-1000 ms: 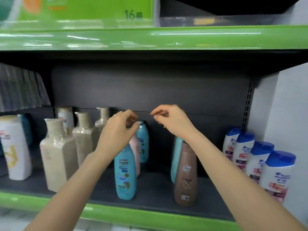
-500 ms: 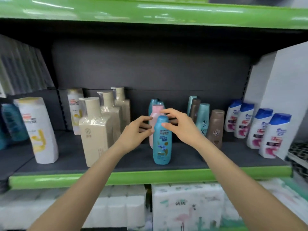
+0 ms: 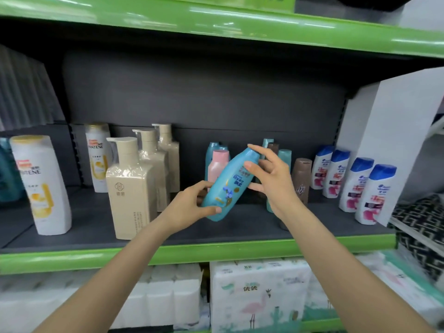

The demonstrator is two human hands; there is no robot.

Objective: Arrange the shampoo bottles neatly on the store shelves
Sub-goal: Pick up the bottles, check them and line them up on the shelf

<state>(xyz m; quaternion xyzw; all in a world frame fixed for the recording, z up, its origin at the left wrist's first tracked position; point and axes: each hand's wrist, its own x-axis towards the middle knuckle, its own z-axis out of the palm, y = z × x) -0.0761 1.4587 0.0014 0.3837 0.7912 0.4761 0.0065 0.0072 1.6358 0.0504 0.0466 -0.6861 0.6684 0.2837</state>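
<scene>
A blue shampoo bottle (image 3: pixel 230 186) is lifted off the grey shelf (image 3: pixel 192 231) and tilted, cap up to the right. My left hand (image 3: pixel 192 207) grips its base with thumb and fingers. My right hand (image 3: pixel 269 179) touches its cap end, index finger on top and thumb on the label side, fingers spread. Behind it stand a pink bottle (image 3: pixel 217 164), teal bottles (image 3: pixel 284 157) and brown bottles (image 3: pixel 301 179).
Beige pump bottles (image 3: pixel 131 188) and white Pantene bottles (image 3: pixel 39 186) stand to the left. White bottles with blue caps (image 3: pixel 355 183) line up on the right beside a white divider (image 3: pixel 394 131). Tissue packs (image 3: pixel 259 294) fill the shelf below the green edge (image 3: pixel 216 253).
The blue bottle stood upright on the shelf between my hands half a second ago. Now it is lifted and tilted, held at the base by my left hand. The view moved closer.
</scene>
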